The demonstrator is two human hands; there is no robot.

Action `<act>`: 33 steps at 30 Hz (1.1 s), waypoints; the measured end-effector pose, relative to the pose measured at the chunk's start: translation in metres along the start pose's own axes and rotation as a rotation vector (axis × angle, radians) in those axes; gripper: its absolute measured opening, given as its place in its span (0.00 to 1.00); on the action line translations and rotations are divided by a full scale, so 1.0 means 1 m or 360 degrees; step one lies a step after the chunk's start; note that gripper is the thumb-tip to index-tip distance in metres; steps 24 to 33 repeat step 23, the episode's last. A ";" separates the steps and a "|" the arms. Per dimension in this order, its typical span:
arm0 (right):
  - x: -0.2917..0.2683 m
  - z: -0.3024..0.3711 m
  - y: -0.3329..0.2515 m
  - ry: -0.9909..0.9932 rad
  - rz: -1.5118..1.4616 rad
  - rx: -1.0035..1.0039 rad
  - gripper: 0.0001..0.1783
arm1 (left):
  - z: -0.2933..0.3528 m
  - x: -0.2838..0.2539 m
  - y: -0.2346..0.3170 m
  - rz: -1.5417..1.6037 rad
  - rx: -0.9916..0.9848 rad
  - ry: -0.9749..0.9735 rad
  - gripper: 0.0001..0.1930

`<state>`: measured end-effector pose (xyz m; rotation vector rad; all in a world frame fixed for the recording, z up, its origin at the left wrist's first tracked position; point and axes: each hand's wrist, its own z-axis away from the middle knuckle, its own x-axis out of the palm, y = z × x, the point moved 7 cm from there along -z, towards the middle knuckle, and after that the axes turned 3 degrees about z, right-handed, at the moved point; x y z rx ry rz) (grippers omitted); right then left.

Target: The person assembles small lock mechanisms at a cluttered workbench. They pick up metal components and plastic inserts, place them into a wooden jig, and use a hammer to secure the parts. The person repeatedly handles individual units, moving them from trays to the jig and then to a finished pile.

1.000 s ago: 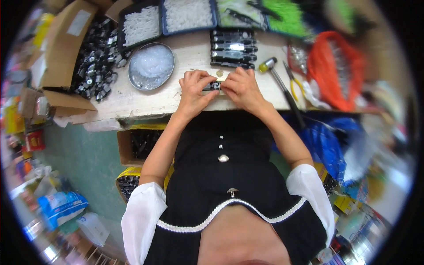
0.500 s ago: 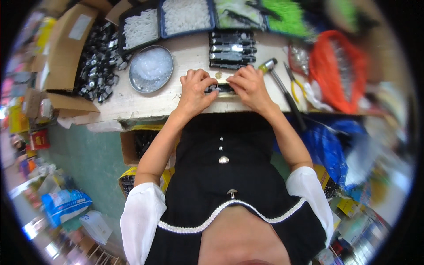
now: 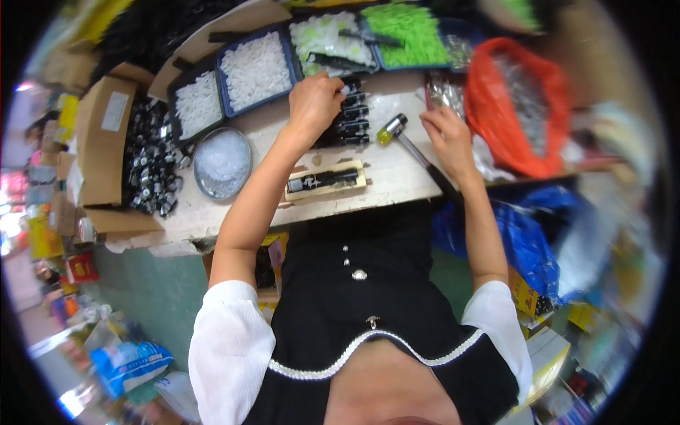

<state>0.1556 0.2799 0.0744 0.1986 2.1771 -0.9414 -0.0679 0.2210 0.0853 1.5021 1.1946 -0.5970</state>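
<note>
A black, lock-like assembly [image 3: 324, 180] with silver bits lies in a pale wooden holder [image 3: 363, 170] close to the table's front edge, touched by neither hand. My left hand [image 3: 315, 106] reaches over the row of black assemblies [image 3: 350, 117], beside the tray of white and green pieces [image 3: 319, 35]. Its fingers are drawn together at the tips; anything between them is too small to make out. My right hand [image 3: 450, 142] hovers right of the hammer [image 3: 393, 129], just in front of a clear bag of small metal parts [image 3: 446, 92]. Thumb and fingertips come together there, their contents unclear.
Trays of white pieces [image 3: 255, 67] and green pieces [image 3: 407, 35] line the back. A round dish [image 3: 223, 163] of clear bits stands left, beside a cardboard box [image 3: 103, 142] spilling black-and-silver parts. An orange-red bag [image 3: 482, 99] of metal pieces sits right.
Both hands have left the black assembly, which now lies uncovered in the holder. The left went forward to the row and trays, the right out toward the metal parts. The view has shifted.
</note>
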 end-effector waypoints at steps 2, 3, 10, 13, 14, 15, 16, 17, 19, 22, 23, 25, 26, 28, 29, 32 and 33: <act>0.002 0.006 0.010 0.0003 -0.0024 0.0022 0.05 | -0.006 0.009 -0.003 -0.0088 -0.0030 -0.0060 0.08; 0.002 0.008 0.014 -0.0008 -0.0018 0.0016 0.05 | -0.009 0.012 -0.003 -0.0133 -0.0046 -0.0093 0.09; 0.009 0.012 0.014 -0.0062 -0.0038 -0.0002 0.05 | -0.018 0.026 -0.003 -0.0317 0.0149 -0.0306 0.09; 0.010 0.011 0.016 -0.0070 -0.0017 -0.0010 0.05 | -0.022 0.031 -0.001 -0.0384 0.0239 -0.0399 0.08; 0.011 0.012 0.017 -0.0074 -0.0009 -0.0012 0.05 | -0.023 0.031 0.000 -0.0388 0.0261 -0.0411 0.08; 0.011 0.012 0.017 -0.0082 0.0004 -0.0007 0.05 | -0.025 0.032 0.001 -0.0392 0.0283 -0.0424 0.07; 0.011 0.012 0.017 -0.0091 0.0016 -0.0002 0.05 | -0.026 0.032 0.002 -0.0397 0.0305 -0.0436 0.06; 0.011 0.012 0.018 -0.0099 0.0032 0.0001 0.05 | -0.028 0.033 0.004 -0.0443 0.0333 -0.0480 0.06; 0.012 0.014 0.018 -0.0106 0.0041 -0.0006 0.05 | -0.031 0.036 0.008 -0.0535 0.0387 -0.0568 0.05; 0.012 0.013 0.016 -0.0104 0.0062 -0.0035 0.06 | -0.031 0.040 0.008 -0.0539 0.0436 -0.0555 0.07; 0.011 0.012 0.016 -0.0097 0.0077 -0.0042 0.06 | -0.034 0.039 0.009 -0.0539 0.0446 -0.0547 0.07; 0.011 0.012 0.016 -0.0097 0.0077 -0.0042 0.06 | -0.034 0.039 0.009 -0.0539 0.0446 -0.0547 0.07; 0.011 0.012 0.016 -0.0097 0.0077 -0.0042 0.06 | -0.034 0.039 0.009 -0.0539 0.0446 -0.0547 0.07; 0.011 0.012 0.016 -0.0097 0.0077 -0.0042 0.06 | -0.034 0.039 0.009 -0.0539 0.0446 -0.0547 0.07; 0.011 0.012 0.016 -0.0097 0.0077 -0.0042 0.06 | -0.034 0.039 0.009 -0.0539 0.0446 -0.0547 0.07; 0.011 0.012 0.016 -0.0097 0.0077 -0.0042 0.06 | -0.034 0.039 0.009 -0.0539 0.0446 -0.0547 0.07; 0.011 0.012 0.016 -0.0097 0.0077 -0.0042 0.06 | -0.034 0.039 0.009 -0.0539 0.0446 -0.0547 0.07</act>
